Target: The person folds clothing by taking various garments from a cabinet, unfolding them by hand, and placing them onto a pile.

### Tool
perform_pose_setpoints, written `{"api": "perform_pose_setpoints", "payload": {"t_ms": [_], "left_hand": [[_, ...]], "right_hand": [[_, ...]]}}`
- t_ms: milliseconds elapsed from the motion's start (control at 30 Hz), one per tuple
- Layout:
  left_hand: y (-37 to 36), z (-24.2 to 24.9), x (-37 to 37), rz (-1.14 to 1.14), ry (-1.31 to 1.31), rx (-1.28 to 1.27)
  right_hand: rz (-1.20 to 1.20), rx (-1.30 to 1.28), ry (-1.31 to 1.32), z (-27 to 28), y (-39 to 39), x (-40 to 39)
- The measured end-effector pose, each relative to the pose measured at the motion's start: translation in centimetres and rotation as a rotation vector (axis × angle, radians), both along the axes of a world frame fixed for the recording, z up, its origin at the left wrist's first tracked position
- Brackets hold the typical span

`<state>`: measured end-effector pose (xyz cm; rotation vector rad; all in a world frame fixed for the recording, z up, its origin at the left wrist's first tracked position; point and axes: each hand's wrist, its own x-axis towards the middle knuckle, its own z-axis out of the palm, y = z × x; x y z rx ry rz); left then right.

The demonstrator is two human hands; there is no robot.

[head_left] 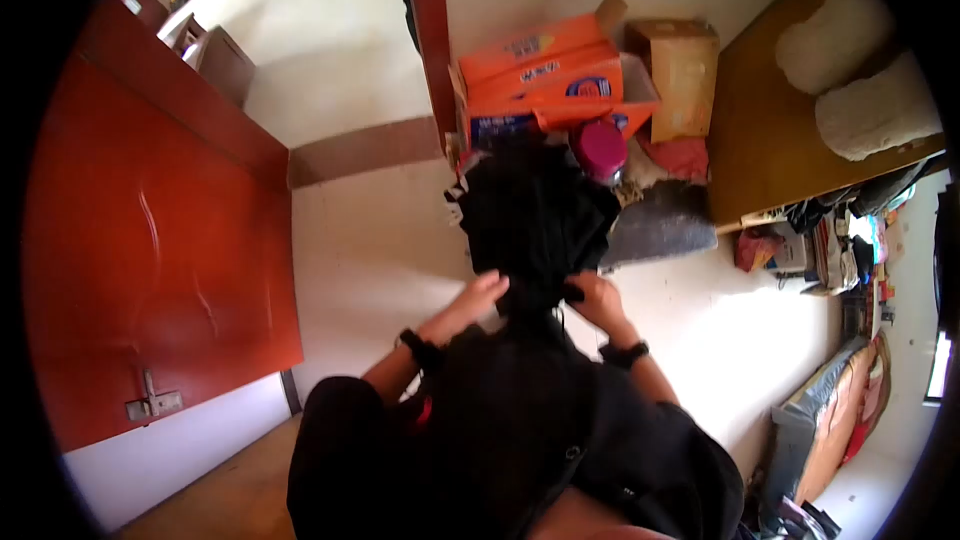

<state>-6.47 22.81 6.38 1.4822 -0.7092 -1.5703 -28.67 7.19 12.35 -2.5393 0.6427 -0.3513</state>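
Observation:
A bunched black garment (535, 205) lies in front of my body, below the orange carton. My right hand (598, 302) is closed on its near right edge, with dark fabric between the fingers. My left hand (480, 297) rests at the near left edge, fingers stretched out against the cloth; the detail there is slightly blurred. Both wrists carry black bands. Between my hands, the near part of the garment merges with my own black clothing, so its border is hard to make out.
Behind the garment stand an orange carton (540, 75), a brown cardboard box (680, 80) and a jar with a magenta lid (600, 148). A red door (170, 250) stands at left, a wooden table or board (750, 110) at upper right. A cluttered shelf (830, 250) lines the right.

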Motion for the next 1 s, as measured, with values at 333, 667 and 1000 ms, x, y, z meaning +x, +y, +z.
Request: {"api": "perform_pose_setpoints", "payload": {"t_ms": [333, 667, 1000], "left_hand": [[-13.3, 7.5, 4.4, 0.576, -0.806, -0.421], [-9.0, -2.4, -2.2, 1.031, -0.004, 0.441], [-10.3, -5.9, -3.5, 0.527, -0.512, 0.033]], "right_hand": [[-0.019, -0.274, -0.174, 6.3, -16.8, 12.4], [0.35, -0.304, 0.131, -6.1, -16.1, 13.5], [0.434, -0.206, 0.132, -5.4, -19.1, 15.3]]}}
